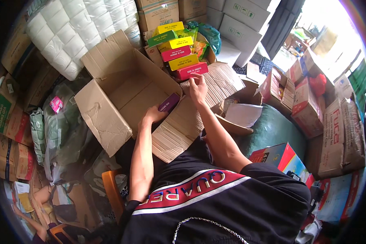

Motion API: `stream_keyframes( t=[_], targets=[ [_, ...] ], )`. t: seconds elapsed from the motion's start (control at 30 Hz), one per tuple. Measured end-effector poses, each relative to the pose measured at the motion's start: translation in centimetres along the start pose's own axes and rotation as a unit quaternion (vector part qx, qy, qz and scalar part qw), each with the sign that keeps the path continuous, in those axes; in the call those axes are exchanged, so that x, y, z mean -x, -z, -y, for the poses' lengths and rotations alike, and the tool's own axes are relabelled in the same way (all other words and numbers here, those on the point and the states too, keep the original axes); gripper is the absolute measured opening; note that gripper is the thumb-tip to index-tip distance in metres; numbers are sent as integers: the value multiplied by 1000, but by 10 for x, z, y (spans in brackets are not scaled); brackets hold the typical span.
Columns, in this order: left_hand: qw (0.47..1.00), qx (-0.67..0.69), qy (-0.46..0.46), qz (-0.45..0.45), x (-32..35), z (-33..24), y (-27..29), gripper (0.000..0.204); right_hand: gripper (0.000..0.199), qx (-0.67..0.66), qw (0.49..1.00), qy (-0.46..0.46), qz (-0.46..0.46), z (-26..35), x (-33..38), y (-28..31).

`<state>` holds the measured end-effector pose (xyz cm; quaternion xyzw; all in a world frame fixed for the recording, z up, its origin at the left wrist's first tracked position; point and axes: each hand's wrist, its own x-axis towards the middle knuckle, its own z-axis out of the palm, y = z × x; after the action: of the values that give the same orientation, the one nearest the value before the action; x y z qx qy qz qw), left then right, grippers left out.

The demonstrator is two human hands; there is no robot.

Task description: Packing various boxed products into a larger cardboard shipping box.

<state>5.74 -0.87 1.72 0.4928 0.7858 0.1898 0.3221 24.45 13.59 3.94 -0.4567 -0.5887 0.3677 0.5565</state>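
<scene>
My left hand (151,115) is closed around the end of a small flat purple box (169,103), just inside the right wall of an open cardboard carton (128,95). The carton's flaps are spread outward, and its visible floor is bare. My right hand (198,90) is raised over a cardboard flap (225,79), its fingers bent and apart. Those fingertips are by the lower edge of a pink-red box (192,71), possibly touching it. Behind that box rise several more slim boxes, including a yellow box (183,62) and a green box (165,38).
White wrapped packs (81,28) are piled at the far left. White cartons (242,30) stand at the back. On the right are an opened carton (277,90), more cartons (333,138) and a dark green rounded surface (268,128). Another person's limbs (38,203) show at lower left.
</scene>
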Motion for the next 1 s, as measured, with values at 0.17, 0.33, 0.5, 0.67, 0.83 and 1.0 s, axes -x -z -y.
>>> stream_keyframes(
  t=[0.17,0.33,0.5,0.67,0.83,1.0],
  targets=[
    [997,24,-74,-15,-3,3,-3,68,83,17,998,-12,-65,11,-1,3],
    [985,85,-87,-121,-8,1,-12,60,154,182,980,61,-52,22,-11,17],
    [973,113,-115,-163,-5,9,-12,52,163,149,987,-36,43,45,-5,18],
    [973,112,-120,-160,-8,-7,-10,46,164,231,973,17,3,17,-16,18],
    [966,126,-145,-175,-4,1,-8,37,161,240,970,9,25,36,-8,11],
    [969,127,-122,-173,-1,-1,-9,35,150,208,978,15,16,41,-7,7]
  ],
)
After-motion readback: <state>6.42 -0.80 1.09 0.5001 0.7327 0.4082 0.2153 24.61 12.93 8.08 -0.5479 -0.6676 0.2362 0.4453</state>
